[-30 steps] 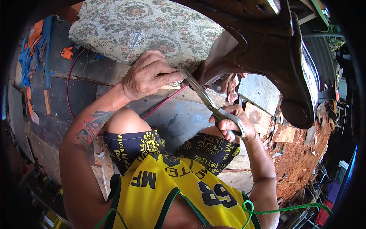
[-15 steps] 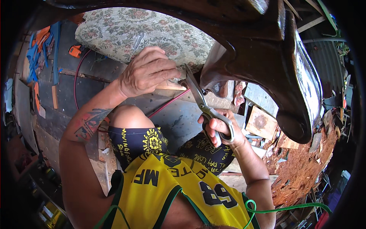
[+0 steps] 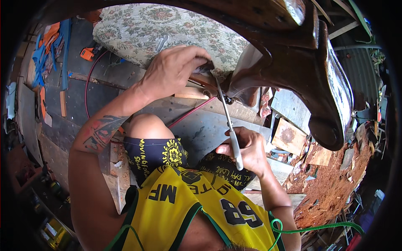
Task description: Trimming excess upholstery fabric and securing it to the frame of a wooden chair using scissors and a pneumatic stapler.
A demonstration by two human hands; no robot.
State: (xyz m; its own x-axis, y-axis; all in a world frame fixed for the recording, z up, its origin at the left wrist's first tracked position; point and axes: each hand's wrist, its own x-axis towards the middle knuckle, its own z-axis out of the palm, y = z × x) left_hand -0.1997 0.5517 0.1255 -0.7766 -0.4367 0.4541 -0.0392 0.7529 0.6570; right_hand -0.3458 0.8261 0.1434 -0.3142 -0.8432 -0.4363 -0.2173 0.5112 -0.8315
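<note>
Boarded floor (image 3: pixel 72 121), floral fabric (image 3: pixel 167 23) beside dark carved wood (image 3: pixel 289 62), left hand (image 3: pixel 173 69) curls at fabric edge, pinch unclear, right hand (image 3: pixel 251 150) grips scissors (image 3: pixel 235 144).

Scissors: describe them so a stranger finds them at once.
At the picture's right, a big dark wooden leg curves down. To its lower left is the right hand, holding the scissors, tips pointing up toward the flowered fabric. Unlike that glossy leg, they show slim silvery metal and a pale handle.
</note>
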